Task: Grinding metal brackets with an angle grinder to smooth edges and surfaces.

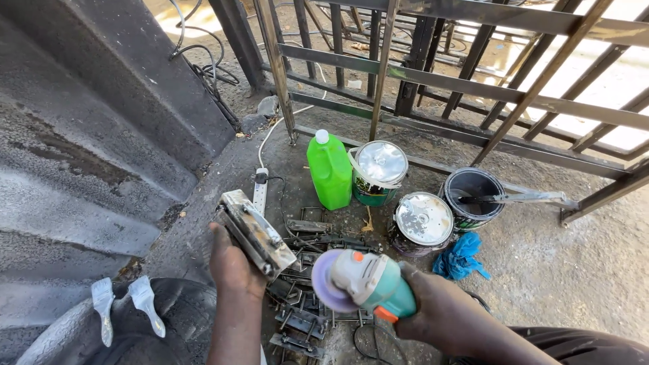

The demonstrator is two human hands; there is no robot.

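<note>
Metal lock case (255, 233): flat rectangular steel box, grey, scuffed, w/ raised fittings on its face, tilted on a diagonal. Left hand (232, 265) closed round its lower edge, holding it up above the ground, just left of the grinder.

Angle grinder (365, 282): teal plastic body, grey gear head, orange switch, round purplish disc facing the lock case, close but not touching. Right hand (433, 307) wrapped tight round the grinder body.

Counts:
- Paint tins: 3. Two w/ shiny dented lids, (380, 173) and (420, 223); one open (472, 197), dark inside, w/ a flat stir stick across the rim.
- Green plastic jug (330, 172): 1, white cap, upright, touching the first tin.
- Blue crumpled rag (461, 257): 1, beside the open tin.
- Paint brushes (128, 307): 2, pale bristles, lying on a black tyre (169, 318), lower left.
- More lock cases (304, 270) heaped on the ground under the hands, count unclear.

Ground: dusty concrete. Dark steel gate frame (473, 74) leans behind, flat bars, matt. Corrugated grey sheet (88, 135) at left.
</note>
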